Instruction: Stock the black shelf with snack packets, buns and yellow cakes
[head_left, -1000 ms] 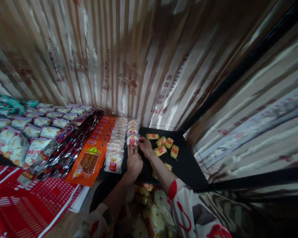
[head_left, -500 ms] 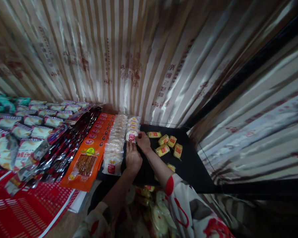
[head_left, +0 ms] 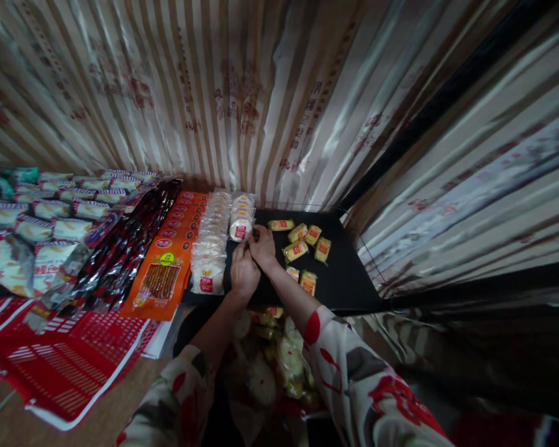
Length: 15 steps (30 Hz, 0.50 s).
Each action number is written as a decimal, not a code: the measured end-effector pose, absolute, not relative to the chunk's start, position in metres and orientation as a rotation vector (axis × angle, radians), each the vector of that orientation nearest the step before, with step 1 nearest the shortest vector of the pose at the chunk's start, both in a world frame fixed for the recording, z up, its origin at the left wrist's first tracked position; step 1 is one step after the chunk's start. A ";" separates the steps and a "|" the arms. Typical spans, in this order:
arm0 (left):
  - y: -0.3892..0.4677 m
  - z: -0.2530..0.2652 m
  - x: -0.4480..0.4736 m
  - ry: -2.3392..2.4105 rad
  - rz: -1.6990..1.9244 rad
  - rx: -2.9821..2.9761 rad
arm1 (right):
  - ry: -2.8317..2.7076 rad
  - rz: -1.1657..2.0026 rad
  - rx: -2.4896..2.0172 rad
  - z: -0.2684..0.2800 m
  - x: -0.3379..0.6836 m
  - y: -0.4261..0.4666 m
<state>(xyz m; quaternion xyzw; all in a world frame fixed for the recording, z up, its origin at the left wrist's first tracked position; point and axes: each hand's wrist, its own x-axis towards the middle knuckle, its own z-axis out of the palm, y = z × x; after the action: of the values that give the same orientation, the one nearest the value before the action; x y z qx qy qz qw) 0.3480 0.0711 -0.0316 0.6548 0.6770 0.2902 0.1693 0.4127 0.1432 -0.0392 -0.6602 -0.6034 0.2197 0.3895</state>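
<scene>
A short row of overlapping wrapped white rice crackers [head_left: 240,225] stands on the black tabletop, the front one showing a red label. My right hand [head_left: 263,247] is closed, with curled fingertips at the lower right edge of that front wrapper. Just below it, my left hand [head_left: 245,271] is also closed, its fingertips meeting those of the right; what they pinch is hidden. Left of the hands runs a longer row of the same wrapped crackers [head_left: 208,264]. Several small yellow wrapped cakes [head_left: 295,250] lie loosely to the right.
Orange snack packets [head_left: 156,280], dark shiny packets [head_left: 129,242] and white snack bags [head_left: 69,229] fill the left side. A red basket [head_left: 69,366] is below at the left. Under my arms are more wrapped snacks [head_left: 263,379]. Striped curtains [head_left: 242,105] hang behind the table.
My left fingers, stretched against the front cracker's wrapper before, have drawn back and curled beside my right fingertips. The view has shifted, so the table appears higher and more of the basket shows.
</scene>
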 end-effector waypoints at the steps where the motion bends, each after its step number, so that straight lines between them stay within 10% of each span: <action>1: 0.064 -0.030 0.348 1.935 0.818 1.852 | -1.534 0.573 -1.646 -0.037 0.413 0.134; 15: -0.080 -0.058 0.310 1.901 0.206 1.993 | -1.694 0.760 -1.511 -0.061 0.416 -0.067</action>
<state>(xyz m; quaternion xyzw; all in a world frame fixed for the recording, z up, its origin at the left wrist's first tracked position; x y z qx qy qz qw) 0.3102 -0.0802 -0.0583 0.7085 0.6760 0.0731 0.1887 0.4162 -0.0668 -0.0609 -0.5878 -0.6586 0.2956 0.3652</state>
